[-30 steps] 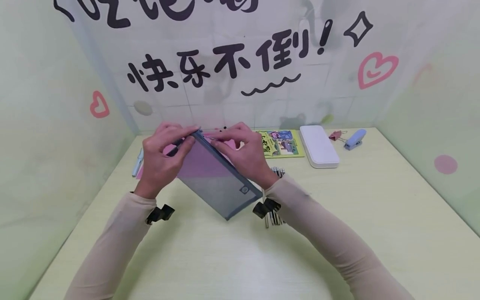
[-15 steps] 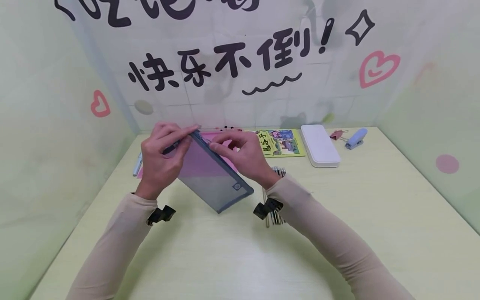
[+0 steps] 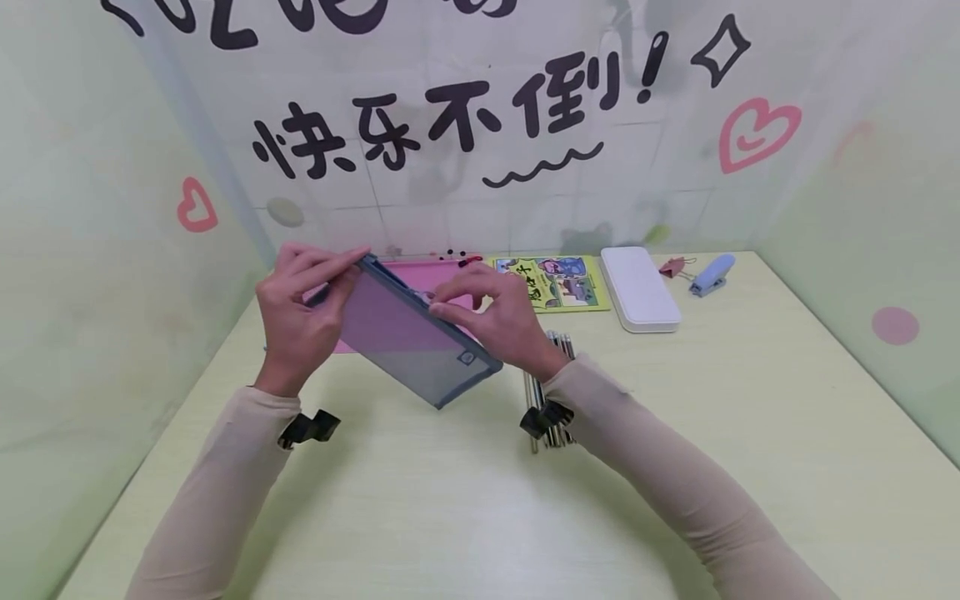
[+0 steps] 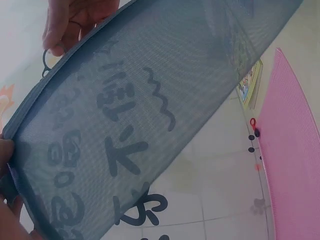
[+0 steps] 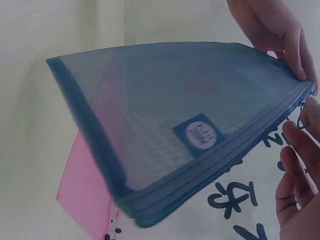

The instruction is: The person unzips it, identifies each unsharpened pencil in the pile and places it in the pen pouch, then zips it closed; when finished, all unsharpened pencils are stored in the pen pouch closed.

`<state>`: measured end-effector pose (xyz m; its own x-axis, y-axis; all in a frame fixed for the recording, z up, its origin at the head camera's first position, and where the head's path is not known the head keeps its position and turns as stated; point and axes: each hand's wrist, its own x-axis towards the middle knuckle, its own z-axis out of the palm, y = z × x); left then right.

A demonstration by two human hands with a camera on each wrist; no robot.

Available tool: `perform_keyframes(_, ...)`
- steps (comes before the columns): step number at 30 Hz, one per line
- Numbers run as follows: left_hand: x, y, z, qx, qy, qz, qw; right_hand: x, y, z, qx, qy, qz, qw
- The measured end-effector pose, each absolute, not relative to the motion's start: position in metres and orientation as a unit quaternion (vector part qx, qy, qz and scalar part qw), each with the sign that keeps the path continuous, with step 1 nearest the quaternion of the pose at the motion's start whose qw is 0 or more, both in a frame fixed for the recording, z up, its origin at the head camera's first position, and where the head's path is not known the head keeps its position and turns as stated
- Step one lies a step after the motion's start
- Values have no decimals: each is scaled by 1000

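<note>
Currently: mesh pouch [image 3: 408,333] held tilted above table [image 3: 450,500], centre-left. Left hand [image 3: 300,312] gripping its top corner at 10 o'clock. Right hand [image 3: 495,321] at 3 o'clock of pouch, fingertips pinching the zipper edge. Pink sheet [image 3: 435,279] behind at 12; booklet [image 3: 558,283], white case [image 3: 640,287], stapler [image 3: 711,275] toward 2 o'clock.

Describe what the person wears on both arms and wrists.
Both arms wear snug, long beige sleeves: the left sleeve and the right sleeve end at the wrists. A small black clip-like mount sits under each wrist, the left mount and the right mount. The hands are bare.
</note>
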<state>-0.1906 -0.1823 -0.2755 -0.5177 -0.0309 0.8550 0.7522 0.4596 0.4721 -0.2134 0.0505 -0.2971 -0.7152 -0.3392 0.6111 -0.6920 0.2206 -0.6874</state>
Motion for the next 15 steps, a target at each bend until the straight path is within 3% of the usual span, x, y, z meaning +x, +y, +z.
perform_keyframes(15,-189,-199,-276,-214,-741,-471,428,-219,84,-314,351,-783,487,163)
